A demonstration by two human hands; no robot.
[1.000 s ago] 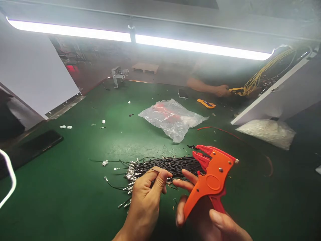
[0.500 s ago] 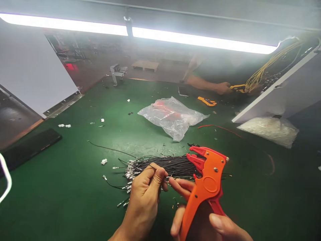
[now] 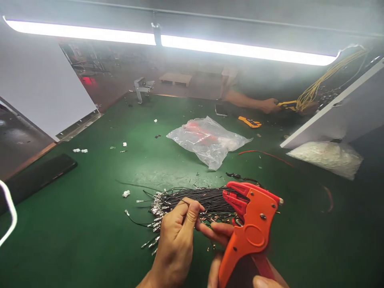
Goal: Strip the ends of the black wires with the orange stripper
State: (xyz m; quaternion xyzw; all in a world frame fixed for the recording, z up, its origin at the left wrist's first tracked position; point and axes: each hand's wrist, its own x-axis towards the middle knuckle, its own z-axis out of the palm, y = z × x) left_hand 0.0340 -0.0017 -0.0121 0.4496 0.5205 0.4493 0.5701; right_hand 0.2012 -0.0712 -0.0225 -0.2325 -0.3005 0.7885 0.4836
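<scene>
Left hand (image 3: 178, 236) pinching a black wire (image 3: 144, 186) over the wire bundle (image 3: 207, 198), near centre of the surface (image 3: 99, 224); right hand (image 3: 246, 272) gripping an orange stripper (image 3: 252, 224), forefingers extended. A dipping stripper nose could snag neighbouring strands.

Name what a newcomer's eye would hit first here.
Probably the orange and red hand tool, held in the right hand at lower right of centre. Next, likely the bright lamp stretching across the top, then the bundle of black wires with shiny metal ends, lying on the green table, partly hidden by the left hand.
</scene>
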